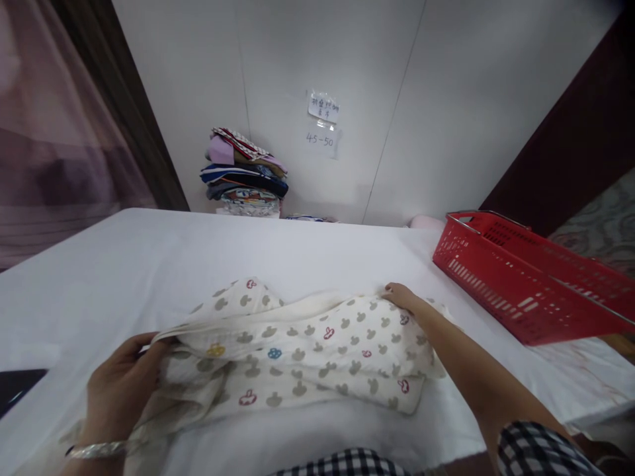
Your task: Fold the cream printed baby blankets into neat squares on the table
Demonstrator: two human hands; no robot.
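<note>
A: Where was the cloth point(307, 350) found?
B: It was spread across the near middle of the table point(347, 251), with its length run from left to right between the two hands. Loose folds were seen along it, and its white ground was printed with grey mushrooms and a few in red, yellow and blue.

A: How was it held on the left?
B: Its left edge was pinched between the thumb and fingers of the left hand point(122, 377). That edge was raised, and the cloth was draped from the grip toward the near left, partly behind the wrist, where a bracelet point(99, 451) was worn. A corner was left spread on the far side, beyond the raised edge.

A: And on the right?
B: The far edge, toward its right end, was touched by the right hand point(398, 295). Whether the fingers were closed on it could not be told. The right end was crossed by the forearm point(461, 357), and some cloth was seen to the right of it.

A: What was placed around?
B: A red basket point(520, 271) was set at the right, well apart from the left hand. At the far left, a pile point(245, 175) of folded fabric was stacked by the wall point(337, 46), where two notes point(323, 109) were fixed.
</note>
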